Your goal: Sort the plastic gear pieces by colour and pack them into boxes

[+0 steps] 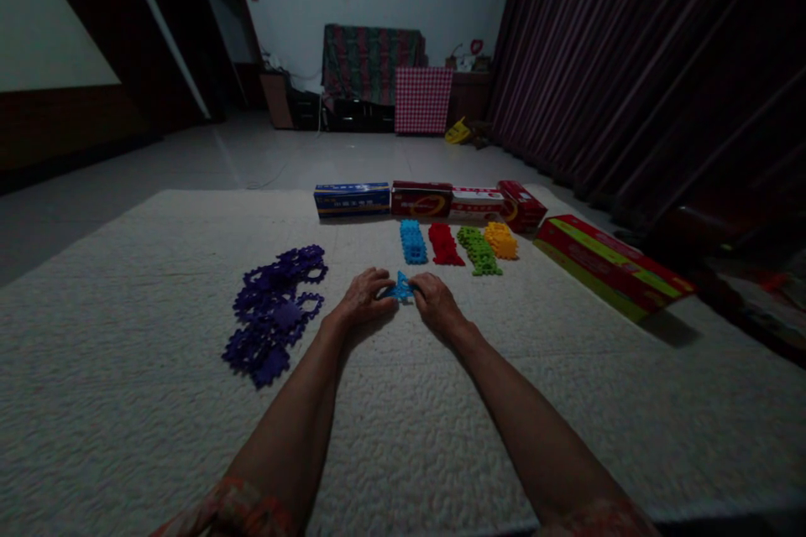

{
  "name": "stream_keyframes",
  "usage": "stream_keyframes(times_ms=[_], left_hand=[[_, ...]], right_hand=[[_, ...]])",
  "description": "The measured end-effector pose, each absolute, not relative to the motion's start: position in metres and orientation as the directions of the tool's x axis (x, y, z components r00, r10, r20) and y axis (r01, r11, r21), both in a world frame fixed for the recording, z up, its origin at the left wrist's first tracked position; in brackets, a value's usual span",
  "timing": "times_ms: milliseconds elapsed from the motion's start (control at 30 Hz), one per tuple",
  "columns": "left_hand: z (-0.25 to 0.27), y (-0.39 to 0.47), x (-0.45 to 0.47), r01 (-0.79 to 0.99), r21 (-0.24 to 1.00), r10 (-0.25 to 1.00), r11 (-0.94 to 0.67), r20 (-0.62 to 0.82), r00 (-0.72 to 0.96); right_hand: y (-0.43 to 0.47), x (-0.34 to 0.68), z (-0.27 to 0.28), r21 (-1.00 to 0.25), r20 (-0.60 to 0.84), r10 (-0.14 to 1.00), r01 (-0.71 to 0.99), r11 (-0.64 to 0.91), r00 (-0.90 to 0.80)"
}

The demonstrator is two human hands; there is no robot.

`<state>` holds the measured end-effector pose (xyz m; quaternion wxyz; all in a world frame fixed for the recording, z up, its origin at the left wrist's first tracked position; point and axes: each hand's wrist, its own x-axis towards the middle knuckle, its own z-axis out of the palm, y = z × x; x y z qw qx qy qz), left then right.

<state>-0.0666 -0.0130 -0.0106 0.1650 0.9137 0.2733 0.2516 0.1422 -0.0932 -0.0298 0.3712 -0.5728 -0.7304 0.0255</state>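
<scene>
Quilt point(416, 428), pale and bumpy, spread beneath a person's bare hands. Near its middle, the left hand point(367, 295) and right hand point(436, 299) pinched a small blue piece point(401, 287) from opposite sides, one pointed part of it standing up between them. Whether it touched the quilt could not be told. It looked like thin plastic, probably light, fairly stiff and not slippery, though any narrow teeth might bend or snap; its flat sides near the edges seemed the best hold, between thumb and fingertip. Just beyond stood a blue stack point(413, 242), a red stack point(444, 245), a green stack point(479, 252) and a yellow stack point(501, 240), while notched purple pieces point(288, 316) lay spread to the left
</scene>
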Motion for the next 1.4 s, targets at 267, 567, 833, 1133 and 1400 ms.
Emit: stream_keyframes(times_ms=[267,567,833,1133,1400], left_hand=[[-0.006,-0.009,-0.060,0.368,0.537,0.611,-0.759,0.391,0.689],[-0.008,-0.007,-0.049,0.586,0.662,0.881,-0.468,0.298,0.366],[-0.004,-0.007,-0.049,0.573,0.705,0.907,-0.417,0.288,0.307],[-0.004,-0.008,-0.048,0.566,0.703,0.901,-0.431,0.303,0.309],[-0.002,-0.009,-0.046,0.575,0.709,0.911,-0.408,0.280,0.302]], right_hand=[[-0.084,0.155,-0.031,-0.493,0.533,0.830,0.858,0.145,0.166],[-0.082,0.166,-0.032,-0.467,0.563,0.820,0.859,0.209,0.106],[-0.079,0.169,-0.013,-0.393,0.448,0.894,0.900,0.187,0.010],[-0.064,0.169,-0.005,-0.395,0.362,0.930,0.896,0.206,-0.054],[-0.058,0.168,0.002,-0.464,0.268,0.963,0.878,0.120,0.010]])
